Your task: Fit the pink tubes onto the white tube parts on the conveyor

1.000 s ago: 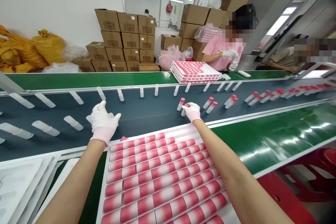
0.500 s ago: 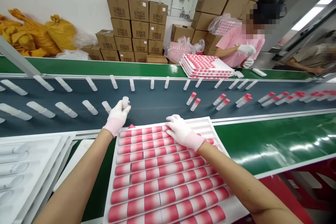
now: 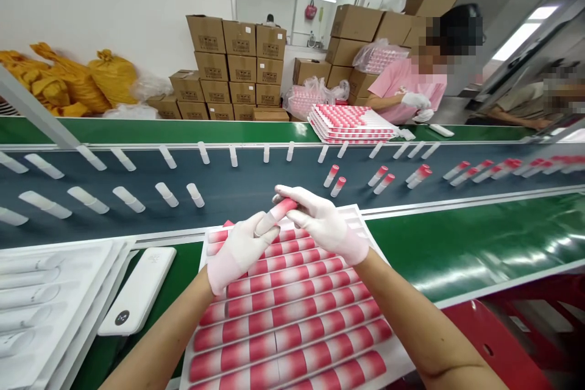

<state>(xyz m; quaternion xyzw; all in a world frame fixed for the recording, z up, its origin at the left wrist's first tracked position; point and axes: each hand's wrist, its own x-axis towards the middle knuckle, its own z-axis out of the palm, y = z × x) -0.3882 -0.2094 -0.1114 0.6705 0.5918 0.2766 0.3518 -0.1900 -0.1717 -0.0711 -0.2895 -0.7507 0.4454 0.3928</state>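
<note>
Over a white tray (image 3: 388,341) filled with rows of red-and-white tubes (image 3: 292,317), my two gloved hands meet at one tube. My left hand (image 3: 244,247) is closed round the white lower part of the tube (image 3: 270,219). The fingers of my right hand (image 3: 317,216) hold its red end, which points up and right. Beyond the tray, white tubes (image 3: 195,195) stand in two lines on the dark belt (image 3: 237,195), with red-topped tubes (image 3: 339,186) farther right.
Stacked white trays (image 3: 59,317) lie at the left beside a white device with a round display (image 3: 137,292). Across the belt, a person in pink (image 3: 411,85) stands behind stacked trays (image 3: 351,125). Cartons (image 3: 240,73) and yellow sacks (image 3: 112,76) line the wall.
My left hand has come right and down from the belt with the white piece. My right hand has risen from the tray with a red piece, and the two now meet. The view has shifted.
</note>
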